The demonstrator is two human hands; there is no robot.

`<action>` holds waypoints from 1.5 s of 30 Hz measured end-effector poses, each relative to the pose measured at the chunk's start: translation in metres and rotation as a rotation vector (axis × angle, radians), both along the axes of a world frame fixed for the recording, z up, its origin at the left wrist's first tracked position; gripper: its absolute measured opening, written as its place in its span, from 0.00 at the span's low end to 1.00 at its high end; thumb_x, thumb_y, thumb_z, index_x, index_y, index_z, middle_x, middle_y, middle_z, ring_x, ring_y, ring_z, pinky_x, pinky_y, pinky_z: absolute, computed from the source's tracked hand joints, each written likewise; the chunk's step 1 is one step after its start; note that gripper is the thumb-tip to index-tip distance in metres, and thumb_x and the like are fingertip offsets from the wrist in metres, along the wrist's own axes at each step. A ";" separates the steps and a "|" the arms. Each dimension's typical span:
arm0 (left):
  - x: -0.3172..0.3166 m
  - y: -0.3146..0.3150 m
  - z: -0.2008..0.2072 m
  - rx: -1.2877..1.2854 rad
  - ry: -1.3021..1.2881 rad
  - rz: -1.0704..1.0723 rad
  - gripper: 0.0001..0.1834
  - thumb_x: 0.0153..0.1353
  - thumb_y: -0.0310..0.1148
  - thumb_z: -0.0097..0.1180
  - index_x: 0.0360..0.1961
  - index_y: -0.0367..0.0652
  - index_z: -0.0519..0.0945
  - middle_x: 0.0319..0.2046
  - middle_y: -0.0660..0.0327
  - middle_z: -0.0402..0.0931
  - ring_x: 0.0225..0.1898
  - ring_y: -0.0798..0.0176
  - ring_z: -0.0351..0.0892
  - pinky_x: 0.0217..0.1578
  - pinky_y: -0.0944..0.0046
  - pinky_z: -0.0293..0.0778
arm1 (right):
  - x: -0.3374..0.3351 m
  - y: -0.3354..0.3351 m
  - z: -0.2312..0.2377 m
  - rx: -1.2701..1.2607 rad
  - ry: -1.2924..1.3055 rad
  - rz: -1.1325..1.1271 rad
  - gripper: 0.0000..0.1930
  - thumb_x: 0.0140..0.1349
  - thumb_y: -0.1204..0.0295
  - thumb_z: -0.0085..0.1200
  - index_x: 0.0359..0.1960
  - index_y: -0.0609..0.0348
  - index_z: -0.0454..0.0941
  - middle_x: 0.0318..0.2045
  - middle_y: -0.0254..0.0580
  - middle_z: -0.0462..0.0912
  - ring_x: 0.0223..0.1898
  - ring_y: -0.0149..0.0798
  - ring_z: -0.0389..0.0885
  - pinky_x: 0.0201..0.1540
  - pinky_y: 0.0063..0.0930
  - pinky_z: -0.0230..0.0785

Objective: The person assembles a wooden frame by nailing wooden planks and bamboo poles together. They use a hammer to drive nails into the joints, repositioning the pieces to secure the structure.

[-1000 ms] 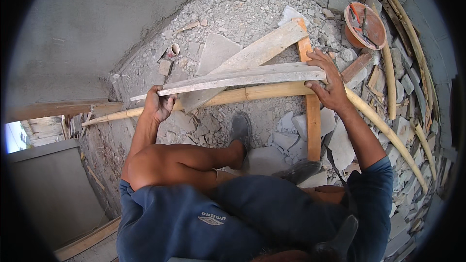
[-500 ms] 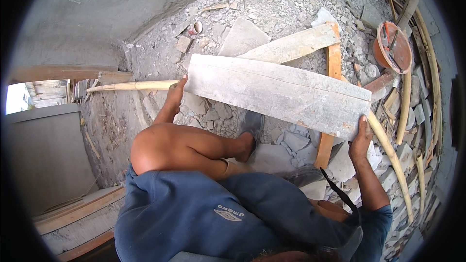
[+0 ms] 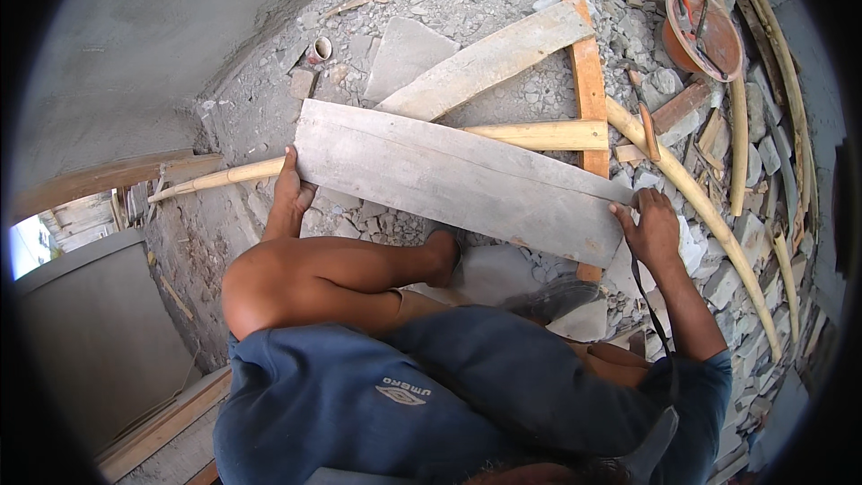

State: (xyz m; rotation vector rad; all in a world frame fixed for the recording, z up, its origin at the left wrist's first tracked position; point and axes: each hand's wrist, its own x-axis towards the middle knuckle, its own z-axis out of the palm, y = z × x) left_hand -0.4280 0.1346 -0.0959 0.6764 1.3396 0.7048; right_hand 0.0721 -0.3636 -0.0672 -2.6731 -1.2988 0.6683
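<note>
A wide grey wooden board (image 3: 458, 180) stretches across in front of my bent knee, its right end lower in view than its left. My left hand (image 3: 289, 193) grips its left end, with the thumb up along the edge. At the opposite end, my right hand (image 3: 651, 226) closes on the board's right edge, thumb on the face and fingers curled. Beneath and beyond the board lie an orange-brown wood strip (image 3: 589, 81), a second whitish plank (image 3: 494, 58) and a pale wooden piece (image 3: 534, 135), partly covered by the board.
An orange bowl (image 3: 703, 34) with tools in it stands at the far right. Bamboo poles (image 3: 718, 238) lie over rubble on the right. A small cup (image 3: 320, 49) and a flat slab (image 3: 409, 58) sit on the debris near the grey wall (image 3: 162, 27).
The board has shifted left in view and tilts more steeply. My right hand has changed its hold, fingers now curled at the end. More of the pale wooden piece shows behind it.
</note>
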 end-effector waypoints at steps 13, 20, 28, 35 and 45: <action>0.328 0.053 0.322 0.702 -0.354 -0.206 0.51 0.77 0.65 0.55 0.77 0.24 0.62 0.70 0.36 0.73 0.67 0.38 0.80 0.70 0.36 0.77 | 0.012 0.172 0.100 0.763 0.276 -0.374 0.43 0.76 0.29 0.48 0.36 0.65 0.87 0.28 0.60 0.87 0.34 0.60 0.89 0.42 0.53 0.78; 0.476 -0.130 0.233 0.455 -0.370 -0.688 0.68 0.68 0.83 0.47 0.81 0.24 0.57 0.74 0.30 0.66 0.80 0.38 0.62 0.79 0.44 0.60 | 0.050 0.195 0.154 0.978 0.047 -0.788 0.46 0.79 0.29 0.36 0.45 0.66 0.89 0.41 0.70 0.89 0.49 0.73 0.88 0.54 0.63 0.76; 0.523 -0.167 0.167 0.704 0.062 -0.491 0.60 0.64 0.83 0.55 0.51 0.20 0.87 0.46 0.41 0.88 0.50 0.45 0.87 0.55 0.48 0.80 | 0.054 0.145 0.134 0.808 0.131 -0.949 0.49 0.80 0.29 0.25 0.52 0.62 0.90 0.46 0.70 0.90 0.54 0.75 0.86 0.59 0.63 0.75; 0.514 -0.173 0.090 0.410 -0.302 -0.477 0.65 0.64 0.84 0.55 0.61 0.16 0.78 0.53 0.42 0.85 0.52 0.47 0.86 0.55 0.48 0.82 | 0.026 0.184 0.085 0.927 0.432 -0.910 0.58 0.80 0.28 0.26 0.49 0.87 0.84 0.45 0.81 0.87 0.53 0.72 0.86 0.62 0.56 0.73; 0.498 -0.065 0.110 0.666 0.301 -0.367 0.49 0.71 0.68 0.62 0.57 0.19 0.82 0.51 0.35 0.87 0.56 0.37 0.88 0.59 0.45 0.80 | 0.151 0.008 0.059 0.702 -0.026 -1.094 0.47 0.69 0.30 0.57 0.61 0.71 0.86 0.55 0.72 0.88 0.61 0.64 0.87 0.66 0.50 0.75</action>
